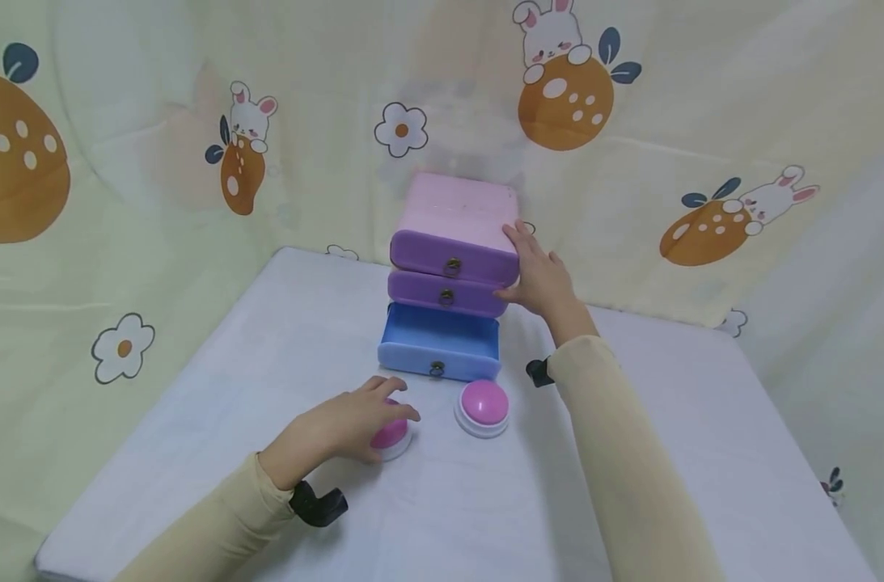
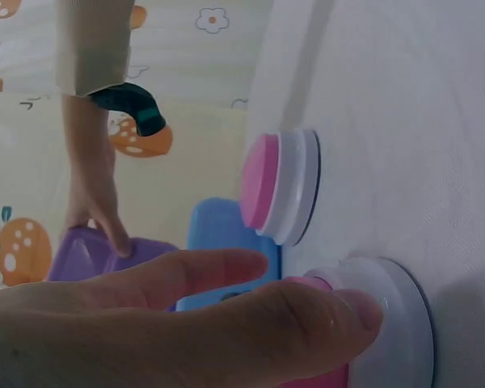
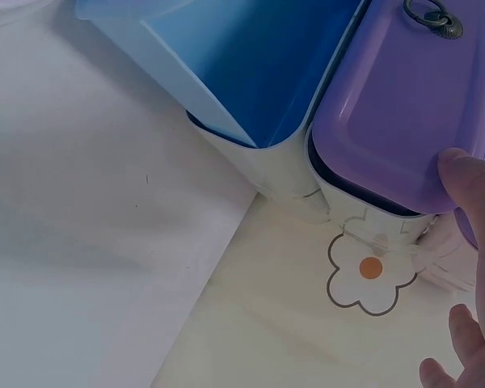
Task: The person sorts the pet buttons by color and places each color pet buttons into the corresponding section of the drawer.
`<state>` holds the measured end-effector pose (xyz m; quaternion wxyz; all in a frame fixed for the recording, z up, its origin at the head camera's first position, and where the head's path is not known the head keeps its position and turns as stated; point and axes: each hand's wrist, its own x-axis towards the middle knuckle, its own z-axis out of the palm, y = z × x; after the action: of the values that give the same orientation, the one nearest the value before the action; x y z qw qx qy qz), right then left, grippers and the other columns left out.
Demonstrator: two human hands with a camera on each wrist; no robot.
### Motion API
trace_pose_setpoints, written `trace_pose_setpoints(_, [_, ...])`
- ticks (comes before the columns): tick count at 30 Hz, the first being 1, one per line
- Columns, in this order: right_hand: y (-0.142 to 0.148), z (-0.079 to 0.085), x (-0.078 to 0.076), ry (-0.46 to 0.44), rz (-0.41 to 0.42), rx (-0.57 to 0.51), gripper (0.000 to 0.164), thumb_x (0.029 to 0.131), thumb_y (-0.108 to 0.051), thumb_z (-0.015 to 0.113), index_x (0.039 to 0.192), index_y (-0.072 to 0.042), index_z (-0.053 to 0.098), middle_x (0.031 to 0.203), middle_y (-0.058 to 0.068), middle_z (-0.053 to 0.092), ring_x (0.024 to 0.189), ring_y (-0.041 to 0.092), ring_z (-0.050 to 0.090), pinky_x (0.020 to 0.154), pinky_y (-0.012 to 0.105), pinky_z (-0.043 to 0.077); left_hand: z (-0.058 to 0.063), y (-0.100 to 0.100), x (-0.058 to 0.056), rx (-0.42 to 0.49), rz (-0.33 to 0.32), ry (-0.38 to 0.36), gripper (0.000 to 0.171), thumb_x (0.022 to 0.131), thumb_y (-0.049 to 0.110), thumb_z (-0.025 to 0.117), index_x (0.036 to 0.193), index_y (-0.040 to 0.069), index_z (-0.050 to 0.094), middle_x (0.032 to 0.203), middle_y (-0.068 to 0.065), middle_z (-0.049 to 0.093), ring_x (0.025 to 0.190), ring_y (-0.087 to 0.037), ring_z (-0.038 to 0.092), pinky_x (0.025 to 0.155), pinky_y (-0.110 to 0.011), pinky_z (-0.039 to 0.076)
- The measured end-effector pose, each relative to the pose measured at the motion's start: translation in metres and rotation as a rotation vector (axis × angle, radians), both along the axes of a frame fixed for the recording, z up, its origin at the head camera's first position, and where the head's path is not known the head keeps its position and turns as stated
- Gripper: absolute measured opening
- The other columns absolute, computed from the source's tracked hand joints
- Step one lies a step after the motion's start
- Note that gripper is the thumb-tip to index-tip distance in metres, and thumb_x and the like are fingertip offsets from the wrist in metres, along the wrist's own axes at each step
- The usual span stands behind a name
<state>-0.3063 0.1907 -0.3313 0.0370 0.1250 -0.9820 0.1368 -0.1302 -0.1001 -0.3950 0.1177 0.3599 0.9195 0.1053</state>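
A small drawer cabinet (image 1: 459,212) has a pink top, two purple drawer fronts and a pulled-out blue drawer (image 1: 438,330) at the bottom. My right hand (image 1: 542,279) holds its right side, fingers at the top edge and thumb on the front of the middle purple drawer (image 3: 400,121). Over one pink push button (image 1: 391,436) with a white base, my left hand (image 1: 350,420) is arched with fingers spread. In the left wrist view its thumb lies across the button's base, while the forefinger stretches past it. Another pink push button (image 1: 484,404) sits in front of the blue drawer.
Everything stands on a white-covered table (image 1: 674,420). Right behind the cabinet hangs a cream cloth (image 1: 325,178) printed with rabbits, flowers and orange fruit. Metal ring pulls (image 1: 437,369) stick out from the drawer fronts. Each wrist wears a black camera mount (image 1: 318,505).
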Motion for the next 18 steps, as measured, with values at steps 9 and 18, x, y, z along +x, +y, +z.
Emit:
trace_pose_setpoints(9, [-0.001, 0.002, -0.002, 0.01, 0.009, 0.012, 0.113, 0.075, -0.033, 0.08, 0.153, -0.03, -0.001, 0.161, -0.003, -0.007, 0.146, 0.032, 0.019, 0.114, 0.062, 0.013, -0.012, -0.002, -0.009, 0.014, -0.014, -0.038, 0.055, 0.074, 0.02, 0.08, 0.125, 0.025, 0.059, 0.136, -0.012, 0.045, 0.121, -0.029, 0.044, 0.089, -0.041, 0.052])
trace_pose_setpoints(18, [0.0, 0.0, -0.001, -0.007, 0.001, -0.004, 0.113, 0.074, -0.032, 0.081, 0.153, -0.031, -0.001, 0.161, -0.005, -0.007, 0.145, 0.033, 0.02, 0.114, 0.062, 0.012, -0.013, -0.001, -0.011, 0.003, -0.033, -0.053, 0.053, 0.074, 0.018, 0.08, 0.123, 0.024, 0.06, 0.128, -0.008, 0.05, 0.114, -0.025, 0.047, 0.088, -0.037, 0.052])
